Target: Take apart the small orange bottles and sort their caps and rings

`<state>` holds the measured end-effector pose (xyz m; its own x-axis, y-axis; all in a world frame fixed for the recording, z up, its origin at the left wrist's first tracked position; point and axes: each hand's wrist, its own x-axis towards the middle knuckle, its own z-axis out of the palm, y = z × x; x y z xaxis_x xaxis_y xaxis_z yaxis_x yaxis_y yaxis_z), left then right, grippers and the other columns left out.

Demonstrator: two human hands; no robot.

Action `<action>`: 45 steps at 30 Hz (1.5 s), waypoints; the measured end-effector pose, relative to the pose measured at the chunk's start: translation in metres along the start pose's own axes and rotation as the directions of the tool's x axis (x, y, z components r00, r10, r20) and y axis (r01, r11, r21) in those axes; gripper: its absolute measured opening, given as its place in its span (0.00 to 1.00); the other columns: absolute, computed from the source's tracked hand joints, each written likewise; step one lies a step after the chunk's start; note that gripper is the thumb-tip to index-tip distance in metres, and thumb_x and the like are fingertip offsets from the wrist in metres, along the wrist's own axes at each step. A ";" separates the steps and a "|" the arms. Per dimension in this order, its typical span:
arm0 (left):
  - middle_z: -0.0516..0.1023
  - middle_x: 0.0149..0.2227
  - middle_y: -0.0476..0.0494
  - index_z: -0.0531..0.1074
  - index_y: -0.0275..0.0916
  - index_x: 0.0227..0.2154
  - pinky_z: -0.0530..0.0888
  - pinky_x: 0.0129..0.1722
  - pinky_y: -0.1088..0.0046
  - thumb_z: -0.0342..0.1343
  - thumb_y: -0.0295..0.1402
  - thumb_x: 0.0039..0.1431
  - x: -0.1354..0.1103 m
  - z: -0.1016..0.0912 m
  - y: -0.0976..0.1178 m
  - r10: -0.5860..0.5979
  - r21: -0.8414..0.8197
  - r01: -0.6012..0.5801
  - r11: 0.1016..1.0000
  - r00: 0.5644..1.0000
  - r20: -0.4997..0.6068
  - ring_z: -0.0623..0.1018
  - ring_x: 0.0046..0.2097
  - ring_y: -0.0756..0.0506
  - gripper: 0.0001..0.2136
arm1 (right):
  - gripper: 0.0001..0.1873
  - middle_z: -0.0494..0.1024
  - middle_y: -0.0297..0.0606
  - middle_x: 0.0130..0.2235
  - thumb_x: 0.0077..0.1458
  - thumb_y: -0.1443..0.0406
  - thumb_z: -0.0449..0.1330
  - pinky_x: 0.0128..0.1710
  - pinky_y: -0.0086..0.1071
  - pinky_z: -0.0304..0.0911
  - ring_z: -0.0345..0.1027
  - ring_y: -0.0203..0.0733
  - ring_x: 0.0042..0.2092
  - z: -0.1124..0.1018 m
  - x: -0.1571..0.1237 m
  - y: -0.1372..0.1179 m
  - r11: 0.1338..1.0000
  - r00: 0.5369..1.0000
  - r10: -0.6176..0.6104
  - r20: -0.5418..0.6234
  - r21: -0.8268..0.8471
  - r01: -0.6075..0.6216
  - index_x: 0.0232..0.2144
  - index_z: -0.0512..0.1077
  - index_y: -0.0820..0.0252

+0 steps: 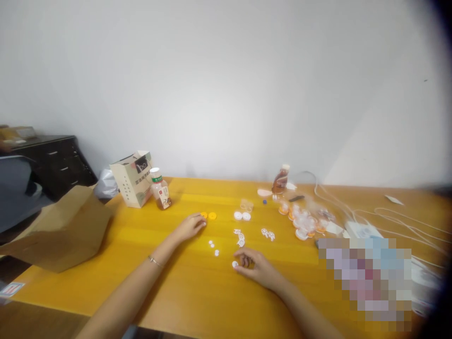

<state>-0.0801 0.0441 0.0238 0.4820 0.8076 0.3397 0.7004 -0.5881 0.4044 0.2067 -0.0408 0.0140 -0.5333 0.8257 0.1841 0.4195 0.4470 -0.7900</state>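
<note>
My left hand (191,226) reaches over the table with its fingers stretched out at the left yellow disc (204,215), partly covering it. A second yellow disc (212,216) lies just to the right. My right hand (257,268) is curled low over the table, with a small white round piece (235,265) at its thumb and fingertips. Between the hands lie several small white round bits (216,253). Beyond my right hand are white openwork pieces (241,238), and another openwork pair (267,233) lies to the right. Two larger white discs (242,216) sit side by side farther back.
A paper bag (132,181) and a drink bottle (161,188) stand at the back left. Brown cardboard (63,228) overhangs the left side. Another bottle (280,180), a pile of orange-and-clear round pieces (304,221) and white cables (339,207) occupy the right.
</note>
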 end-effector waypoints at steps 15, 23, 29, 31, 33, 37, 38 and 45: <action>0.67 0.41 0.43 0.67 0.39 0.41 0.66 0.45 0.72 0.52 0.41 0.55 -0.029 0.009 0.069 0.064 -0.072 -0.057 0.996 0.993 0.103 0.68 0.42 0.47 0.14 | 0.09 0.70 0.35 0.29 0.51 0.59 0.55 0.34 0.29 0.62 0.64 0.36 0.32 0.002 0.002 -0.003 0.998 0.997 -0.055 0.054 -0.025 0.057 0.29 0.69 0.59; 0.67 0.38 0.45 0.67 0.39 0.36 0.66 0.44 0.73 0.52 0.35 0.55 -0.034 0.024 0.067 0.071 -0.107 -0.062 0.992 0.994 0.084 0.68 0.42 0.48 0.07 | 0.08 0.71 0.35 0.28 0.52 0.62 0.53 0.32 0.29 0.62 0.64 0.37 0.31 0.005 0.016 0.001 0.997 0.999 -0.042 -0.030 -0.065 0.040 0.28 0.70 0.59; 0.68 0.37 0.45 0.68 0.39 0.36 0.67 0.42 0.74 0.49 0.32 0.57 -0.038 0.026 0.071 0.073 -0.075 -0.067 0.995 0.994 0.085 0.69 0.40 0.48 0.06 | 0.05 0.72 0.35 0.27 0.50 0.67 0.54 0.32 0.29 0.61 0.65 0.37 0.30 0.011 0.073 -0.003 0.989 0.993 0.007 -0.120 -0.143 -0.024 0.27 0.70 0.60; 0.69 0.37 0.45 0.68 0.39 0.36 0.67 0.41 0.74 0.49 0.32 0.57 -0.038 0.027 0.071 0.078 -0.073 -0.072 0.995 0.994 0.082 0.69 0.40 0.48 0.06 | 0.05 0.73 0.35 0.27 0.49 0.68 0.55 0.31 0.28 0.61 0.65 0.36 0.29 0.017 0.092 -0.003 0.987 0.989 0.037 -0.140 -0.153 -0.059 0.26 0.70 0.61; 0.69 0.36 0.44 0.68 0.39 0.35 0.67 0.41 0.74 0.49 0.32 0.57 -0.038 0.027 0.071 0.084 -0.072 -0.078 0.994 0.994 0.076 0.69 0.39 0.48 0.06 | 0.04 0.73 0.35 0.26 0.48 0.69 0.55 0.31 0.28 0.61 0.65 0.36 0.29 0.025 0.108 -0.001 0.985 0.988 0.049 -0.144 -0.155 -0.072 0.25 0.70 0.62; 0.69 0.36 0.44 0.69 0.38 0.34 0.67 0.41 0.73 0.48 0.32 0.58 -0.038 0.026 0.073 0.107 -0.085 -0.100 0.991 0.991 0.078 0.69 0.39 0.48 0.06 | 0.04 0.74 0.35 0.27 0.47 0.71 0.55 0.31 0.28 0.61 0.66 0.36 0.30 0.038 0.130 0.004 0.984 0.987 0.069 -0.147 -0.153 -0.092 0.25 0.70 0.61; 0.69 0.36 0.44 0.69 0.38 0.34 0.67 0.41 0.73 0.48 0.32 0.58 -0.038 0.026 0.074 0.110 -0.087 -0.103 0.991 0.991 0.079 0.69 0.39 0.48 0.06 | 0.04 0.74 0.35 0.27 0.47 0.71 0.55 0.32 0.28 0.61 0.66 0.36 0.30 0.040 0.134 0.006 0.983 0.986 0.076 -0.150 -0.153 -0.099 0.25 0.70 0.61; 0.70 0.36 0.45 0.69 0.38 0.34 0.66 0.42 0.74 0.48 0.31 0.58 -0.038 0.026 0.074 0.109 -0.080 -0.102 0.992 0.991 0.078 0.69 0.40 0.48 0.06 | 0.04 0.74 0.33 0.25 0.45 0.72 0.56 0.30 0.27 0.60 0.66 0.35 0.28 0.050 0.152 0.010 0.983 0.984 0.088 -0.155 -0.146 -0.111 0.24 0.70 0.61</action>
<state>-0.0328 -0.0289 0.0185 0.5950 0.7398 0.3140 0.6032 -0.6693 0.4338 0.0931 0.0724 0.0048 -0.3742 0.9050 0.2023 0.5790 0.3985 -0.7113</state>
